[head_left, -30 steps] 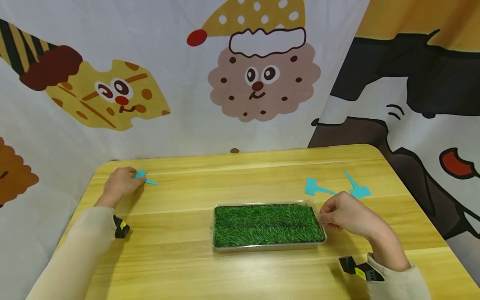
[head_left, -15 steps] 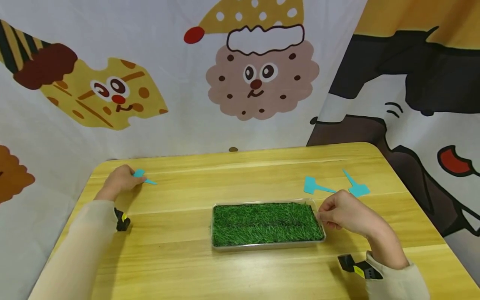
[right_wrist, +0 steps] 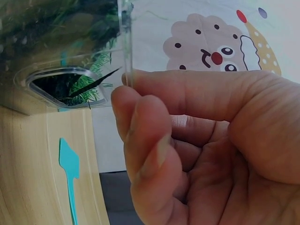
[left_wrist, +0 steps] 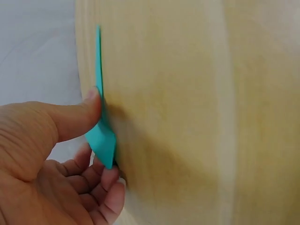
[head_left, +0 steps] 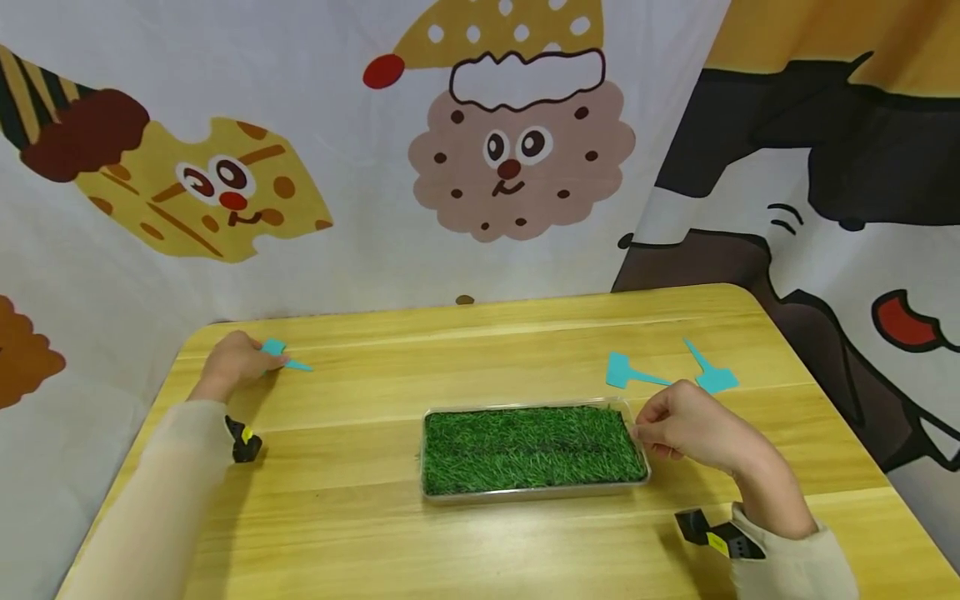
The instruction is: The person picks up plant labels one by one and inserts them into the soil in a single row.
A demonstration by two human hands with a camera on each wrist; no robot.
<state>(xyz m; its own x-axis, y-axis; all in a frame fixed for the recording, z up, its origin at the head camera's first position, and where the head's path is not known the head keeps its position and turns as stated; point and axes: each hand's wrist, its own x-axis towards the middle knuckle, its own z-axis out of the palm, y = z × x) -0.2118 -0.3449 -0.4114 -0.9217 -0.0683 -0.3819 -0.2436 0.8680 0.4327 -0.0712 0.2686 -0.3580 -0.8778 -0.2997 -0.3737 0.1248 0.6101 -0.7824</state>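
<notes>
At the table's far left, my left hand pinches a teal T-shaped plant label. Thumb on top and fingertips beneath its wide head, as the left wrist view shows; the pointed stem sticks out past the thumb. My right hand grips the right rim of a clear plastic tray between thumb and index finger. Green artificial grass fills this tray, with a darker line running lengthwise along its middle. In the right wrist view, the thumb and index finger meet at the tray's transparent edge.
Two more teal plant labels lie behind the tray: one label pointing right, another label with its stem pointing back. A printed cartoon curtain hangs along the rear edge of the wooden table.
My left fingers have shifted slightly on the plant label, the index finger drawing back from its top. My right hand and the tray hold their place; the head view has drifted a little.
</notes>
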